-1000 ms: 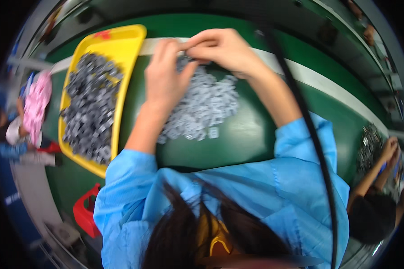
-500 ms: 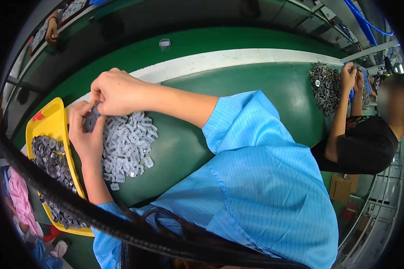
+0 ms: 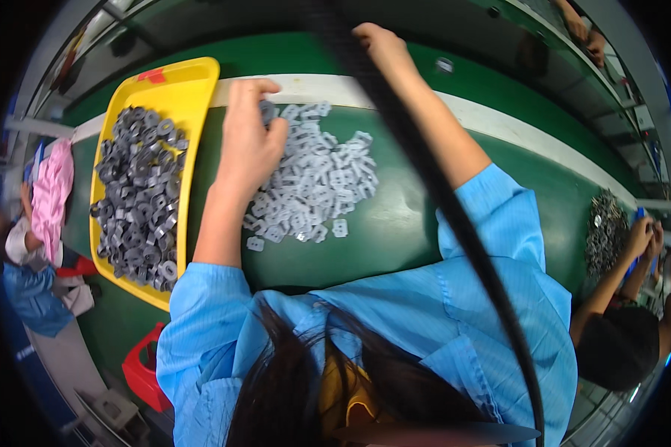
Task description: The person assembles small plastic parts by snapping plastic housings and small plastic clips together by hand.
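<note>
My left hand [image 3: 247, 138] is closed on a grey round plastic part [image 3: 267, 112], its thumb and fingers curled around it. It is over the left edge of a heap of small pale translucent plastic pieces [image 3: 317, 182] on the green tabletop. Farther off and to the right, my right hand [image 3: 386, 54] reaches out over the green strip beyond the white ledge. A black strap crosses in front of its fingers, so what they hold, if anything, is hidden. Left of my left hand is a yellow tray [image 3: 194, 186] filled with dark grey ring-shaped parts [image 3: 138, 197].
A small clear-and-white piece [image 3: 444, 65] lies on the far green strip [image 3: 492, 86]. At the right, a co-worker's hands [image 3: 645, 237] are beside a pile of dark metal parts [image 3: 605, 231]. A red stool [image 3: 145, 369] stands at the lower left.
My right hand has parted from my left hand and stretched away to the far right. My left hand keeps the grey round part. The whole view has turned, showing more of the yellow tray.
</note>
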The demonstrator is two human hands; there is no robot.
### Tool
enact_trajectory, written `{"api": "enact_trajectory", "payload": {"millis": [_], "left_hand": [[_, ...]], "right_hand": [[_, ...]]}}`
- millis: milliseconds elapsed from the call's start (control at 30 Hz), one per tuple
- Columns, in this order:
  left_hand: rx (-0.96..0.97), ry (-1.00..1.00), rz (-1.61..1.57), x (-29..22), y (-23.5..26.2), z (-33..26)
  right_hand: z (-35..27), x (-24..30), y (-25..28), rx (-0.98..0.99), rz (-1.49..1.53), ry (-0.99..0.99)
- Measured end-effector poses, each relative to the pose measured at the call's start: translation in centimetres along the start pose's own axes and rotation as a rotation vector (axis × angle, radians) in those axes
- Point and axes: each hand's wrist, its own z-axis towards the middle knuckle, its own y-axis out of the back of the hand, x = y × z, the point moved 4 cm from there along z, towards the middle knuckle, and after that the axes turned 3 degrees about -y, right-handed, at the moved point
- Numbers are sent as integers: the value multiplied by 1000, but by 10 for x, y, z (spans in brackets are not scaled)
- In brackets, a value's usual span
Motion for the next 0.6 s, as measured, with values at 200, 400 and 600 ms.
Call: {"api": "enact_trajectory", "payload": {"millis": [200, 400, 600], "left_hand": [[-16, -7, -55, 11, 1, -2], [-146, 251, -375, 20, -1, -1], [-177, 693, -1009, 36, -2, -8]], "right_hand": [[9, -10, 3, -24, -185, 61], [-3, -5, 22, -258, -415, 301], [-55, 44, -8, 70, -415, 420]]}}
